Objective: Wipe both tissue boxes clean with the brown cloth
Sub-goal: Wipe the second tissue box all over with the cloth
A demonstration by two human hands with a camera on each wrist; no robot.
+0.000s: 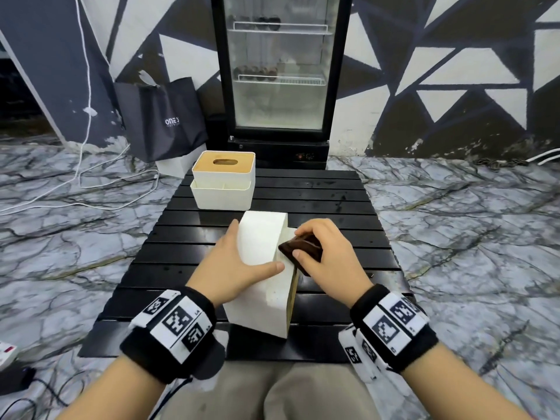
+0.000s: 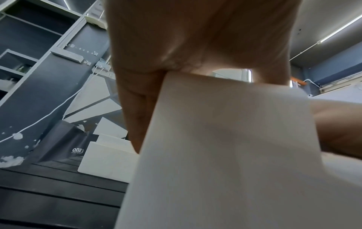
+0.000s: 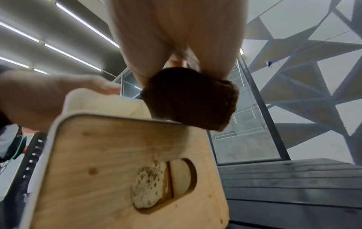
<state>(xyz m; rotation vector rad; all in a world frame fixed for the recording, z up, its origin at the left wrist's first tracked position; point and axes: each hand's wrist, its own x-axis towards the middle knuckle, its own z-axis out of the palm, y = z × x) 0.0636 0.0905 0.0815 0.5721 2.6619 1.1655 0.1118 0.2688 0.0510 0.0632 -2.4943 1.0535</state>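
A white tissue box (image 1: 260, 268) lies on its side on the black slatted table (image 1: 333, 207), its wooden lid (image 3: 121, 170) facing right. My left hand (image 1: 233, 265) grips it, thumb across the upper face and fingers down the left side (image 2: 137, 108). My right hand (image 1: 321, 253) holds the folded brown cloth (image 1: 303, 248) against the box's upper right edge, seen up close in the right wrist view as the brown cloth (image 3: 192, 100). A second white tissue box (image 1: 223, 183) with a wooden lid stands upright at the far left of the table.
A glass-door fridge (image 1: 280, 71) stands beyond the table. A dark shopping bag (image 1: 163, 119) leans on the wall to the left. White cables (image 1: 85, 177) run over the marble floor. A white power strip (image 1: 7, 353) lies at the lower left.
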